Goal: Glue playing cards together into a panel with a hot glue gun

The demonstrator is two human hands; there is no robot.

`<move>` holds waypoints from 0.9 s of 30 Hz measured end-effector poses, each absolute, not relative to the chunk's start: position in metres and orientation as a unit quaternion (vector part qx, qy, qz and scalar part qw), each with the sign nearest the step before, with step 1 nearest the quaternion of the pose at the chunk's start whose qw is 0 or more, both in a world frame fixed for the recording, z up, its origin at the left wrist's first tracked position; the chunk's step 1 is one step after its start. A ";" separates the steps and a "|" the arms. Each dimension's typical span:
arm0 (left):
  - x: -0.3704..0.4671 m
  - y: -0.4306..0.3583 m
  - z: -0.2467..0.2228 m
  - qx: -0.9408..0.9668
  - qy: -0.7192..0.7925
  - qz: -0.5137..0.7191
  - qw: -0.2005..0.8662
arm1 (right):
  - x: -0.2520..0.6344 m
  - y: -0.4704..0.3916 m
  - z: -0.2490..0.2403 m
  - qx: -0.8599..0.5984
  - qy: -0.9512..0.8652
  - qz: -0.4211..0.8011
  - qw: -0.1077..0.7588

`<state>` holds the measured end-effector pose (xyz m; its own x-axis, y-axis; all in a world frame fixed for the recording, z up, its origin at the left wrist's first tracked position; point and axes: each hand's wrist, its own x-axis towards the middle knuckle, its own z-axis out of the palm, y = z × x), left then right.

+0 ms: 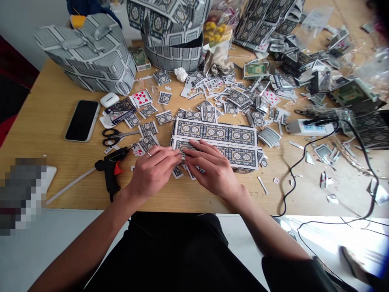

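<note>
Box [243, 140] is set near bench [182, 198]'s 6 o'clock edge. Its 8 o'clock corner is touched by left hand [151, 170], fingers bunched, and right hand [217, 170], fingers extended; whether either pinches cannot be told.

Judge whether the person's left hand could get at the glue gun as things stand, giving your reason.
Probably yes: the glue gun lies just beside the left hand, with nothing seeming to block the way. The hand would first have to leave the card-covered block.
</note>
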<state>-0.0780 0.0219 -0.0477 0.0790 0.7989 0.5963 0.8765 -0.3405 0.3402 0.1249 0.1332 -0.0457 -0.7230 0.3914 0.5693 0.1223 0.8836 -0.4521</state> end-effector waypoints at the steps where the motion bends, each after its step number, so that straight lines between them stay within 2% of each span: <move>1: -0.078 0.022 -0.048 -0.732 -0.572 -0.366 0.055 | 0.125 0.133 -0.045 -0.142 -0.908 0.195 0.343; 13: -0.075 0.015 -0.050 -0.733 -0.579 -0.353 0.052 | 0.133 0.129 -0.046 -0.154 -0.916 0.161 0.335; 18: -0.076 0.015 -0.046 -0.734 -0.582 -0.346 0.051 | 0.139 0.129 -0.041 -0.180 -0.908 0.183 0.331; 21: -0.077 0.018 -0.041 -0.738 -0.585 -0.331 0.057 | 0.141 0.142 -0.030 -0.190 -0.917 0.190 0.295; 27: -0.086 0.034 -0.034 -0.750 -0.578 -0.317 0.042 | 0.129 0.185 -0.013 -0.197 -0.950 0.188 0.154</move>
